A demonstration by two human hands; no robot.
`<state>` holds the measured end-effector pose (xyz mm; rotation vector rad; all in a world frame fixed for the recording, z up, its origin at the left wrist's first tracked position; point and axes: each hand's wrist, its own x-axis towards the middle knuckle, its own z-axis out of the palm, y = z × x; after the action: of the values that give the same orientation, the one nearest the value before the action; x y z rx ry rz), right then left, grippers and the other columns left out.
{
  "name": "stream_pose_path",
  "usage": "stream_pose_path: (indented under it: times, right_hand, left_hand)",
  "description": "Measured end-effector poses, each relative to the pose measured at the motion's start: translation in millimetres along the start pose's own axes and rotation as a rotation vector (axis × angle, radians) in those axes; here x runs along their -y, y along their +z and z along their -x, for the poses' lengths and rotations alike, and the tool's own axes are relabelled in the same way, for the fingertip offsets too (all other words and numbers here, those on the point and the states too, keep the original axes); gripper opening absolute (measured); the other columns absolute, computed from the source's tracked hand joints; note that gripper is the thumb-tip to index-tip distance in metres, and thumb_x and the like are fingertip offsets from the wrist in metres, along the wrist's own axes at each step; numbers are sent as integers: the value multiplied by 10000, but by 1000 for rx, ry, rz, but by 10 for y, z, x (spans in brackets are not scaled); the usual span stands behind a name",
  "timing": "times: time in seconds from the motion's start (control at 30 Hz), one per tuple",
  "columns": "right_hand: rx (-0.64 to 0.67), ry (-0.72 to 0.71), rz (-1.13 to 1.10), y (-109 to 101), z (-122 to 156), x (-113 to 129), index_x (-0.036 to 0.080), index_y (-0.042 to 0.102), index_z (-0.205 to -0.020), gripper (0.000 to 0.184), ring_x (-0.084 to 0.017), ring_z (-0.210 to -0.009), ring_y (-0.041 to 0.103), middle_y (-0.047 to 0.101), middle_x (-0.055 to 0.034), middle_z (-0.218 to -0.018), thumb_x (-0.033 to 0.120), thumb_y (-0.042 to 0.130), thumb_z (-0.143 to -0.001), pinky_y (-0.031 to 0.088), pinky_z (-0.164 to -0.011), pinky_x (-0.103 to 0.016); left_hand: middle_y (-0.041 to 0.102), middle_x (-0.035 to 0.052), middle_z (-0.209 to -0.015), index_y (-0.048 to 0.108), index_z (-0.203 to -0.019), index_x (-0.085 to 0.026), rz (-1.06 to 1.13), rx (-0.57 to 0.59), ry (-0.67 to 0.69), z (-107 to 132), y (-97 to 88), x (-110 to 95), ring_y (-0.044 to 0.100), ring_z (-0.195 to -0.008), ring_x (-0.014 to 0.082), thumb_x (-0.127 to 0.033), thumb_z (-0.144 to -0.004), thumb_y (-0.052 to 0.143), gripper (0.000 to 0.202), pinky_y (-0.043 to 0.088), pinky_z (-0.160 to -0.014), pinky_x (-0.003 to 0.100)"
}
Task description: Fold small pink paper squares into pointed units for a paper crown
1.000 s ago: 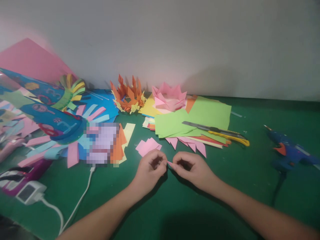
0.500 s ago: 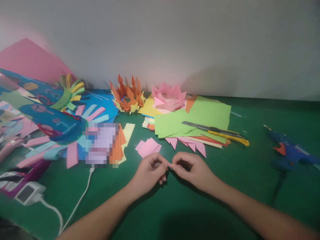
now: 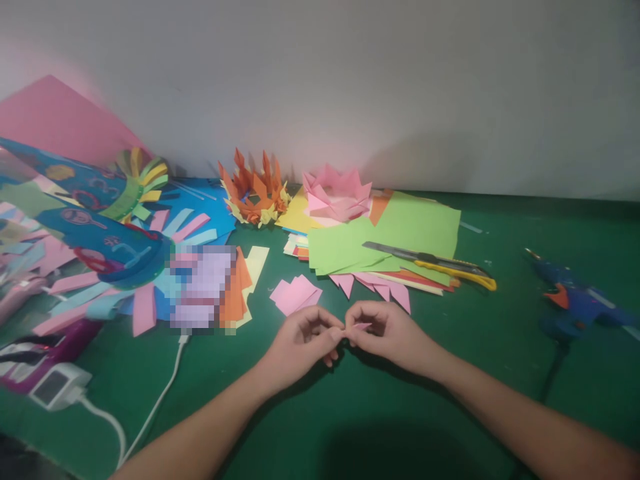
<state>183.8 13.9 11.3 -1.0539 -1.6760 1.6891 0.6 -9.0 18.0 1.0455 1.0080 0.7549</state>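
Between my two hands, just above the green table, is a small folded piece of pink paper (image 3: 362,327). My left hand (image 3: 304,341) pinches its left end between thumb and forefinger. The fingers of my right hand (image 3: 393,337) are closed on it too, and its pointed tip shows inside the curl of that hand. Fingertips of both hands meet and hide most of the fold. Right behind my left hand lie several pink paper squares (image 3: 296,295). Folded pink triangles (image 3: 383,291) stick out from under green sheets behind my right hand.
A yellow utility knife (image 3: 450,268), blade out, rests on green paper (image 3: 420,223). The blue glue gun (image 3: 580,303) is at right. Behind stand a pink paper crown (image 3: 337,197) and an orange one (image 3: 256,190). Blue party hats (image 3: 110,247) and a white cable (image 3: 167,387) lie left.
My left fingertips have shifted slightly right to meet the right ones. More of the folded pink paper now shows, inside my right hand.
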Motion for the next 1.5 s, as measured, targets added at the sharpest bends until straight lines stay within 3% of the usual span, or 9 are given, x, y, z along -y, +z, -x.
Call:
stream_pose_path:
  times: [0.23,0.37,0.53,0.73,0.93,1.27,1.5]
  right_hand:
    - [-23,-73,-36,20,0,-10,192,503,-886,155,-103,-652,553,542,22,-737,287,602,-811,458,-607,-219]
    - [-109,-203,86,47,28,-6,195,520,-816,104,-107,-675,552,535,13,-753,269,592,-828,469,-620,-218]
    - [-69,-358,271,35,28,4,195,586,-812,31,-131,-715,575,608,-20,-776,213,610,-823,482,-671,-256]
    - [-204,-608,470,18,-4,-5,248,654,-841,109,-164,-844,589,640,-36,-896,162,588,-833,479,-754,-315]
    - [-217,-627,549,35,8,-28,256,676,-807,122,-161,-840,561,590,-48,-1001,172,591,-825,487,-732,-311]
    - [-179,-645,653,30,20,-32,249,634,-860,128,-167,-861,536,560,-52,-985,170,535,-841,470,-737,-305]
    - [-261,-576,721,70,19,-34,231,603,-822,107,-199,-924,512,519,-57,-975,167,518,-821,437,-786,-348]
  left_hand:
    - [505,-52,-609,508,-812,-146,65,69,-78,-38,-28,4,479,-495,44,-424,-722,695,347,388,-493,171]
    - [528,-28,-674,553,-912,-131,29,61,-127,-41,-51,-11,492,-507,46,-398,-735,683,346,386,-476,168]
    - [504,-44,-561,530,-736,-132,-18,42,-155,-21,-54,-12,478,-474,50,-303,-747,639,203,390,-475,168]
    - [487,-58,-528,491,-688,-146,129,4,-177,-21,-56,-23,432,-421,33,-224,-726,588,130,315,-421,149]
    - [425,-84,-467,458,-665,-161,130,6,-216,-14,-45,-24,353,-362,24,-201,-685,564,116,223,-370,152]
    - [370,-97,-493,450,-712,-165,59,47,-161,-4,-49,18,283,-384,19,-281,-737,586,181,173,-397,165]
    - [350,-108,-471,439,-734,-171,88,42,-118,3,-8,-6,295,-400,27,-405,-767,623,300,187,-413,166]
